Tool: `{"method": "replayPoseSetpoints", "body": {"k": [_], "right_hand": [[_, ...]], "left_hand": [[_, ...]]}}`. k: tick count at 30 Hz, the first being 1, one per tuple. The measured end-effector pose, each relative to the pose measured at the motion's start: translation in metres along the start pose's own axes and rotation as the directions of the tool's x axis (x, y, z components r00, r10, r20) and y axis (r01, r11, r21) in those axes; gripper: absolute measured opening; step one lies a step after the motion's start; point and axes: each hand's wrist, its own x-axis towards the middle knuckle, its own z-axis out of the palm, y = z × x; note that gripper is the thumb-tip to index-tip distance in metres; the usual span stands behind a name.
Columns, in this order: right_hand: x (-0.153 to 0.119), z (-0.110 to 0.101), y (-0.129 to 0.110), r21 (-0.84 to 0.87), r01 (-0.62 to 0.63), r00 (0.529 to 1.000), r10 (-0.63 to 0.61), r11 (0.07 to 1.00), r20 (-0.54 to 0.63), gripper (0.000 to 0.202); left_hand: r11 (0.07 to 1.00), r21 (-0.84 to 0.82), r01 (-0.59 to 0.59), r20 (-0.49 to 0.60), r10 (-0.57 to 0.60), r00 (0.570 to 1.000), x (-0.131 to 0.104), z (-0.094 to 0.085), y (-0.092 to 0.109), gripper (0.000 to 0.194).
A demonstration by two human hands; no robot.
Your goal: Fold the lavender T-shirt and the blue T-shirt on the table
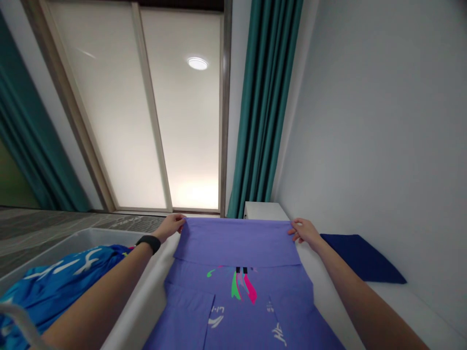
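A purple garment [241, 243] with a green and pink print and white lettering spreads over a white surface [151, 296], its far edge folded over into a straight band. My left hand [171, 226] pinches the left end of that far edge; a black band is on the wrist. At the right end, my right hand [303, 231] grips the other corner between thumb and fingers. The edge runs taut between both hands. The garment's near part runs out of the frame at the bottom.
On the left stands a white basket [105, 236] holding blue clothes [69, 274]. Dark blue folded cloth [361, 257] lies right, by the wall. A small white cabinet [264, 210] stands beyond the garment, near teal curtains [264, 107] and frosted sliding doors [186, 126].
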Motion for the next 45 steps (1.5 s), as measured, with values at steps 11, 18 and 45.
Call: {"method": "replayPoseSetpoints", "body": {"k": [11, 18, 45], "right_hand": [[-0.012, 0.003, 0.010, 0.170, -0.070, 0.997, 0.066, 0.983, 0.029, 0.017], [-0.008, 0.003, 0.005, 0.233, -0.020, 1.000, 0.019, 0.972, 0.008, 0.010], [-0.033, -0.007, -0.001, 0.271, 0.027, 1.000, -0.027, 0.962, -0.005, 0.004]], "left_hand": [[1.000, 0.002, -0.021, -0.099, 0.021, 0.995, -0.016, 0.003, 0.007, 0.030], [1.000, 0.023, -0.008, -0.168, 0.011, 0.986, -0.015, 0.001, 0.014, 0.031], [0.991, -0.122, 0.052, -0.231, -0.079, 0.970, -0.046, 0.011, 0.025, 0.034]]}}
